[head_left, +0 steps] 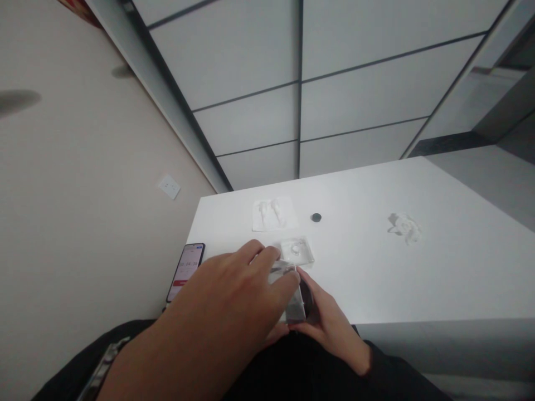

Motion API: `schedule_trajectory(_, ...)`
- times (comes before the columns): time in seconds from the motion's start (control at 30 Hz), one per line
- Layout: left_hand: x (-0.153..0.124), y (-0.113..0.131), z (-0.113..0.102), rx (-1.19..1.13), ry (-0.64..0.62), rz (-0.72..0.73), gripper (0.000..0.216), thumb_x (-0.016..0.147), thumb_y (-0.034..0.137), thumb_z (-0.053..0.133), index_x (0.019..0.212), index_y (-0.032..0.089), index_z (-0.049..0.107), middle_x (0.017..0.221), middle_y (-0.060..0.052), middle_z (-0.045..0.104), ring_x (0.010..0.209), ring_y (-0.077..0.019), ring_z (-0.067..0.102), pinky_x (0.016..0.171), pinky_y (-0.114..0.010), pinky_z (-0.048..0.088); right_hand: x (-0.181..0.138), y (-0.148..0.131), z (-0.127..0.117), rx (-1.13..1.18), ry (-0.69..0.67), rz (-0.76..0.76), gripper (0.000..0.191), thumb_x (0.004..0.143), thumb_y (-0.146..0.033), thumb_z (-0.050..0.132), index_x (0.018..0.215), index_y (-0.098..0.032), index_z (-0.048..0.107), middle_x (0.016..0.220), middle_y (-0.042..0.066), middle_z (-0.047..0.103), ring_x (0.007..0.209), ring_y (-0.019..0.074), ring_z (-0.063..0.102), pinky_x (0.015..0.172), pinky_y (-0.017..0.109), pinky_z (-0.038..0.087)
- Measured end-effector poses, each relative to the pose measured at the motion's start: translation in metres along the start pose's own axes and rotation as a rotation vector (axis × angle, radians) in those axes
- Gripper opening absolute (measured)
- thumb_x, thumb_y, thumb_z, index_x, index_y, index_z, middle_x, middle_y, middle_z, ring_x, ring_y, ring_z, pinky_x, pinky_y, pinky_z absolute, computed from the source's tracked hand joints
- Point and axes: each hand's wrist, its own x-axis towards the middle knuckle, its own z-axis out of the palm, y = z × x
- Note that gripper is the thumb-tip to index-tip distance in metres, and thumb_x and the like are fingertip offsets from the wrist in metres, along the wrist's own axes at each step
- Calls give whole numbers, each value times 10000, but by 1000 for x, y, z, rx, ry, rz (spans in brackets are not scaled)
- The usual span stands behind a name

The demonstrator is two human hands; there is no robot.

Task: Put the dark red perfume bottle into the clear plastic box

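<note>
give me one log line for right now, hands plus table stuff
left hand: touching small box | right hand: holding small box | table: clear tray, dark disc, crumpled white scrap, phone

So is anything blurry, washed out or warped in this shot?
Head view: soft and hazy overall; the crumpled white piece nearly blends into the pale table; the phone screen is bright, its digits soft; the left hand looms large near the lens; fine detail on the boxy item is lost.
</note>
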Motion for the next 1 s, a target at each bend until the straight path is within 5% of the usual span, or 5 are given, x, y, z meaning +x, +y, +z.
schedule_trajectory(1.0, 3, 0, 2, -29, 81, 93, 377, 810, 303, 916, 1131, 231, 731, 1231, -112, 729, 1100, -345, 677, 833, -490, 626, 1, 0, 2, -2, 10, -16, 958, 900, -539, 782, 1671, -277, 278, 1619, 191, 511, 1478, 401, 517, 1191, 635, 457)
